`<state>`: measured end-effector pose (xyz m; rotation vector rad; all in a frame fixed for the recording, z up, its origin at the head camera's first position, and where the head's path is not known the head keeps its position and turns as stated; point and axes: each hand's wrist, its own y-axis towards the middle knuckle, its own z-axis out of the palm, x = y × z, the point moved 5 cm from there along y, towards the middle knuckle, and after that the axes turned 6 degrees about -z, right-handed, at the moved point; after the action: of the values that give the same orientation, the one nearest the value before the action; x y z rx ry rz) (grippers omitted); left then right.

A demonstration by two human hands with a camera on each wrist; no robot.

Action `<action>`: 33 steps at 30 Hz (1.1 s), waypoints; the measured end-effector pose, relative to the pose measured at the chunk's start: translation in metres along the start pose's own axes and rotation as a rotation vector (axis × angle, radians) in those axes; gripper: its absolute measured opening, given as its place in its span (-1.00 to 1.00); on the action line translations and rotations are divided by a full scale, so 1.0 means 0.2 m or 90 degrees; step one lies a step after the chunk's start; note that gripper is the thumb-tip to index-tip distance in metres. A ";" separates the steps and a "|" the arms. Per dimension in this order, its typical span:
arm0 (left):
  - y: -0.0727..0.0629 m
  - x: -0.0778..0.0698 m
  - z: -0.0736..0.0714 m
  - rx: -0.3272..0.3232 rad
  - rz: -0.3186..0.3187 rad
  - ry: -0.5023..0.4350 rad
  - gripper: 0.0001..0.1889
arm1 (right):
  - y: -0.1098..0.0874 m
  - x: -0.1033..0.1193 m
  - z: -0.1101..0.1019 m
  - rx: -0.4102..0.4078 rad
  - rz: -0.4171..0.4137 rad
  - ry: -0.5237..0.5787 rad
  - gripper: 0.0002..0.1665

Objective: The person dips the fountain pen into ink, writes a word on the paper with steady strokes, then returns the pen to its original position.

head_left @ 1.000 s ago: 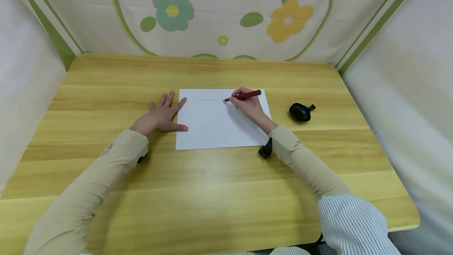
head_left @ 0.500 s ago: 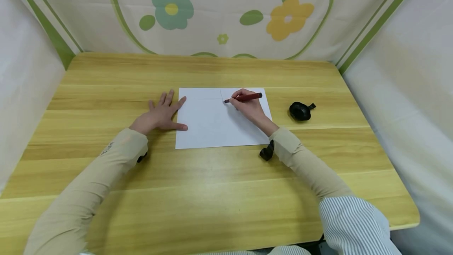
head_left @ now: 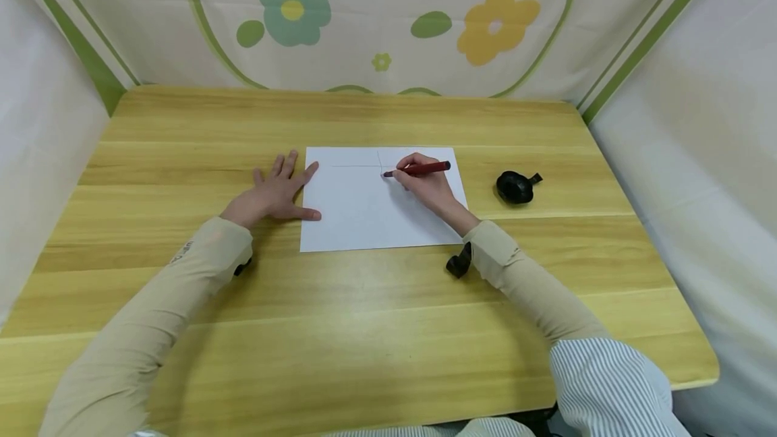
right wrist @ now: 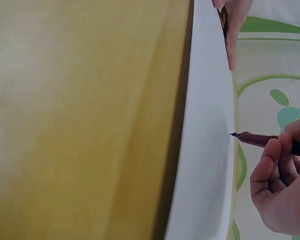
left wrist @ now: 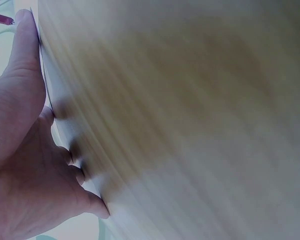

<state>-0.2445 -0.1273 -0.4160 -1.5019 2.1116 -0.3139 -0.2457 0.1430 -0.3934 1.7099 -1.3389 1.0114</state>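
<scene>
A light wooden table (head_left: 364, 336) with visible grain stands among white cloth hangings (head_left: 692, 147); the far one bears a teal flower (head_left: 303, 22) on the left and an orange flower (head_left: 479, 39) on the right. White paper (head_left: 346, 218) lies around the table's middle, thin lines on its far part. The left hand (head_left: 273, 195) is spread, thumb and forefinger over the paper's left edge. The right hand (head_left: 427, 189) pinches a dark red pen (head_left: 420, 169), tip at the paper. Farther right sits a small black object (head_left: 514, 188).
</scene>
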 end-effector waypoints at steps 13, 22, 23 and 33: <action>-0.01 0.00 -0.01 0.003 -0.004 0.004 0.12 | -0.02 -0.01 0.01 0.002 0.000 -0.007 -0.83; -0.01 0.00 -0.01 0.002 -0.001 -0.002 0.12 | -0.04 0.00 0.01 0.000 0.002 -0.014 -0.84; 0.00 0.00 -0.01 0.002 -0.001 -0.003 0.12 | -0.04 0.00 0.01 -0.001 0.004 -0.016 -0.84; 0.00 0.00 0.00 0.007 -0.001 0.001 0.13 | -0.07 0.03 0.01 0.013 0.014 -0.014 -0.80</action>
<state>-0.2446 -0.1275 -0.4154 -1.4987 2.1061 -0.3265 -0.2298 0.1409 -0.3899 1.7307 -1.3680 1.0243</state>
